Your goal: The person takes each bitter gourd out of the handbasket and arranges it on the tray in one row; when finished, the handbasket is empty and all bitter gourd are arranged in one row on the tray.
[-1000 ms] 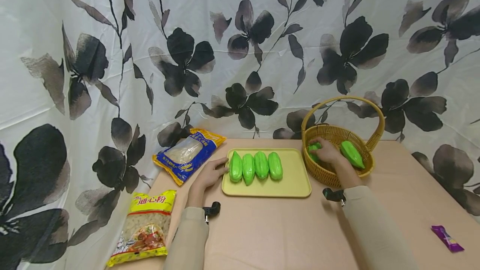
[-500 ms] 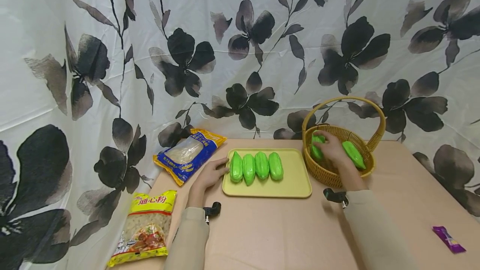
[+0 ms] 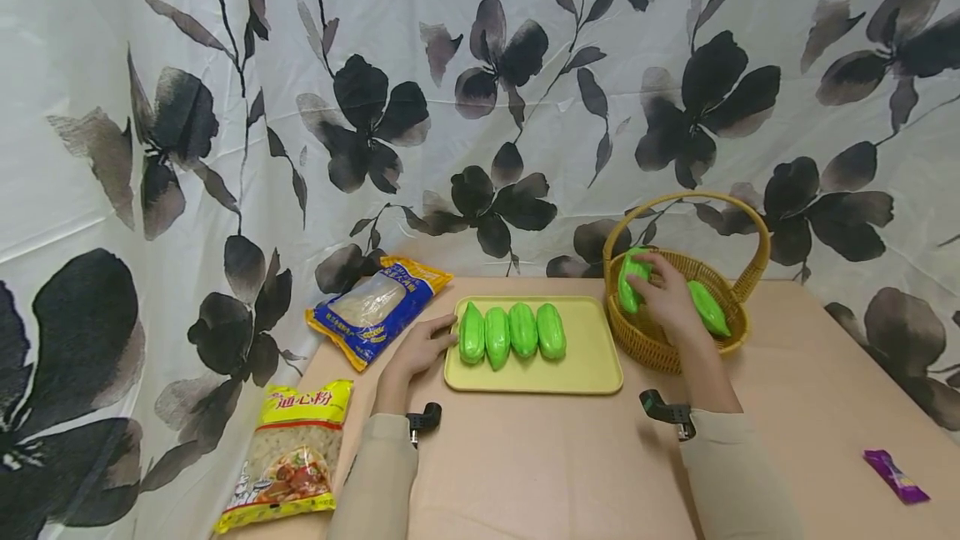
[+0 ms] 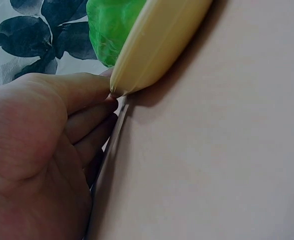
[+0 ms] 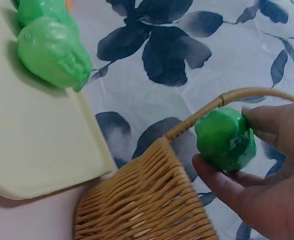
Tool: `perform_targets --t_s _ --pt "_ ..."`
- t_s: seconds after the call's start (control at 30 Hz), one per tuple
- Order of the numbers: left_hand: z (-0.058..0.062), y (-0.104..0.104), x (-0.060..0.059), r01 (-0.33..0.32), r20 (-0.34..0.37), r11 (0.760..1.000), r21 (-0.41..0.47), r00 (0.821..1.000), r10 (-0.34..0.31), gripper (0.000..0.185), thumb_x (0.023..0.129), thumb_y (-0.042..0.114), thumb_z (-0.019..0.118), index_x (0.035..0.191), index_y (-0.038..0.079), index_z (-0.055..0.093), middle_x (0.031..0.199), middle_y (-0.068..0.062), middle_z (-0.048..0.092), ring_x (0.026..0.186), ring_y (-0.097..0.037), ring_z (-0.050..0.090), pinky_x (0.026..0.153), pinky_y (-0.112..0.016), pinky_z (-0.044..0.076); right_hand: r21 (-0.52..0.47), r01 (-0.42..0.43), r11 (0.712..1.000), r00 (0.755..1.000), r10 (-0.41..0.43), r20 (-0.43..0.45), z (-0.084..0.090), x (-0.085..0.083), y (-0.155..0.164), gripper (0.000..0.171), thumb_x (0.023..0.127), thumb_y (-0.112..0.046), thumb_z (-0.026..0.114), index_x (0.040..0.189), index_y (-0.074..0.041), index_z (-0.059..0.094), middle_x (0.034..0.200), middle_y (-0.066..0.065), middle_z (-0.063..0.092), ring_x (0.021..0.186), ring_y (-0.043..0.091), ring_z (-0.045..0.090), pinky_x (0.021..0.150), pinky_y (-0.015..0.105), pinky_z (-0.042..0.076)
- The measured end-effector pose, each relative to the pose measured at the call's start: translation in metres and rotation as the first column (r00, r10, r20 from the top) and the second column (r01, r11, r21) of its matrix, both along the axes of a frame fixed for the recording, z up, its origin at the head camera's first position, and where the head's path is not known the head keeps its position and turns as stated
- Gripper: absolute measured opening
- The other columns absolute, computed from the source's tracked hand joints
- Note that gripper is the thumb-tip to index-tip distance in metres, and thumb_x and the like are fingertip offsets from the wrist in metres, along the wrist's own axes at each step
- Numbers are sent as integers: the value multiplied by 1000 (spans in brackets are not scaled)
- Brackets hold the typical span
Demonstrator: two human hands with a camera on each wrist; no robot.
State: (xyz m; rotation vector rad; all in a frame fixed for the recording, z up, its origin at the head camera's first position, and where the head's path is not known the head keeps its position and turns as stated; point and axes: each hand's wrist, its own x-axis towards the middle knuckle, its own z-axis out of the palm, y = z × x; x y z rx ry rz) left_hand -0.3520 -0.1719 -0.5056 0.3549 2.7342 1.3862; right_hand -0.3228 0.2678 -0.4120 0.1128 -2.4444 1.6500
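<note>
My right hand grips a green gourd, lifted just above the left rim of the wicker basket. One more green gourd lies inside the basket. On the pale yellow tray several green gourds lie side by side. My left hand rests on the table with its fingers against the tray's left edge.
A blue and yellow food bag lies left of the tray, a yellow pasta bag near the front left. A purple wrapper sits at the right. A floral curtain closes off the back and left.
My right hand has risen out of the basket with a green gourd in its grip, moving up and a little left. The left hand has stayed put.
</note>
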Motion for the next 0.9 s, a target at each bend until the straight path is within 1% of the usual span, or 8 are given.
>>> perform_targets --t_s 0.1,0.2,0.33,0.4,0.57,0.7,0.77,0.9 --pt "2 0 0 3 -1 1000 1 1000 -3 46 96 25 61 140 16 52 142 1 51 138 -23 36 115 -45 28 -16 -28 999 999 28 -37 9 8 -6 51 97 -37 55 143 -19 42 145 16 38 124 41 45 83 46 50" --pt "2 0 0 9 -1 1000 2 1000 -9 47 96 25 61 140 15 51 142 1 50 138 -23 36 115 -45 28 -16 -57 998 996 56 -66 25 19 -15 48 97 -30 56 142 -16 43 144 13 40 119 37 49 80 43 50" --pt "2 0 1 10 -6 1000 0 1000 -10 46 96 25 60 140 15 52 143 0 50 138 -24 36 115 -46 28 -1 -91 996 992 90 -88 45 36 -27 47 98 -23 57 141 -12 44 151 13 29 128 41 40 94 54 44" --pt "2 0 1 10 -9 1000 2 1000 -10 46 96 24 60 140 15 52 143 0 50 138 -24 36 115 -45 28 -3 -105 994 989 104 -106 50 41 -33 46 97 -21 57 141 -10 45 152 14 27 130 42 38 97 57 41" --pt "1 -1 2 16 -9 1000 5 1000 -16 46 96 24 60 140 16 52 143 0 50 138 -23 36 115 -43 28 0 -98 995 986 97 -136 56 48 -41 45 97 -18 58 139 -8 47 149 15 30 128 41 40 96 57 42" --pt "1 -1 2 13 -8 1000 8 1000 -13 46 96 24 61 140 16 52 142 0 50 138 -23 36 115 -43 28 21 -91 996 983 93 -156 59 53 -44 44 97 -20 58 139 -10 48 148 15 31 128 42 41 95 58 42" --pt "1 0 2 11 -7 1000 11 1000 -11 46 96 23 61 140 16 52 142 -1 50 138 -23 36 115 -44 29 32 -112 993 979 116 -169 59 54 -46 44 97 -20 59 139 -10 49 147 15 33 128 42 41 95 59 42" --pt "2 0 3 12 -4 1000 12 1000 -12 46 96 23 61 140 15 52 142 -1 50 138 -24 36 115 -45 28 62 -191 980 960 200 -196 56 50 -49 46 96 -17 60 139 -7 48 146 17 35 126 45 42 94 60 44"
